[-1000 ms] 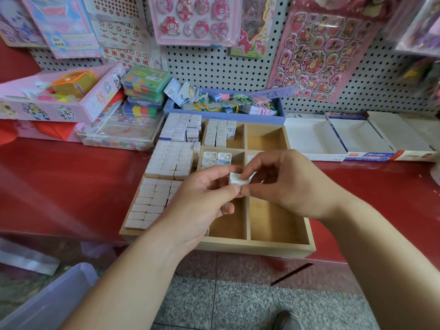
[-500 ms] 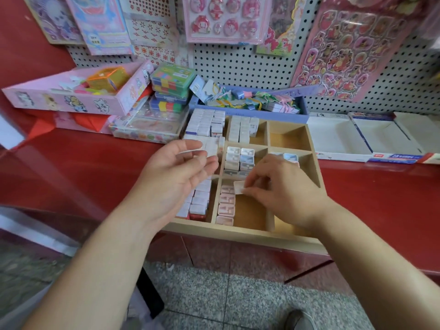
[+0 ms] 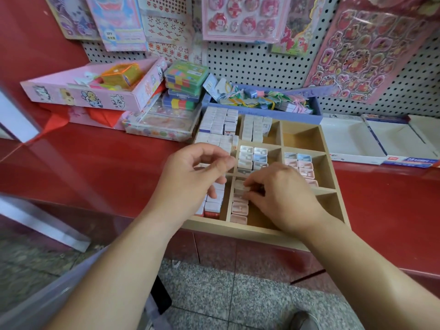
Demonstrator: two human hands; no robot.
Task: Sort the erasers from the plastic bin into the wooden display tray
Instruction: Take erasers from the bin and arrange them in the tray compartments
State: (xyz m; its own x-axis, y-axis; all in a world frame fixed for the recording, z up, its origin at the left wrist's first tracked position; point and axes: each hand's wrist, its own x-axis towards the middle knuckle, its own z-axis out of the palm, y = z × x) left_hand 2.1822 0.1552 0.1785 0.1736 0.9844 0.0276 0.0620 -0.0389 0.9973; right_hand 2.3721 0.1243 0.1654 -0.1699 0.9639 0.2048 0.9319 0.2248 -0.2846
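The wooden display tray [image 3: 240,231] lies on the red counter, divided into compartments. Its left column is packed with white erasers [image 3: 220,125]. In the near middle compartment a row of pink erasers [image 3: 239,208] lines the left wall. My right hand [image 3: 283,196] reaches into that compartment and pinches a pale eraser [image 3: 239,185] at the far end of the row. Over the tray's left column hovers my left hand [image 3: 190,179], fingers loosely curled with nothing seen in them. A corner of the translucent plastic bin [image 3: 35,303] shows at the bottom left.
More erasers fill the centre compartment [image 3: 252,158] and the right middle one [image 3: 301,164]. Behind the tray stand a blue box of trinkets [image 3: 264,110], a pink box [image 3: 83,94] and stacked colourful cases [image 3: 185,79]. White open cartons [image 3: 352,141] lie to the right, under a pegboard.
My hands parted from in front of me. The right hand carried the pale eraser down into the near middle compartment; the left hand drew back over the left column and curled its fingers.
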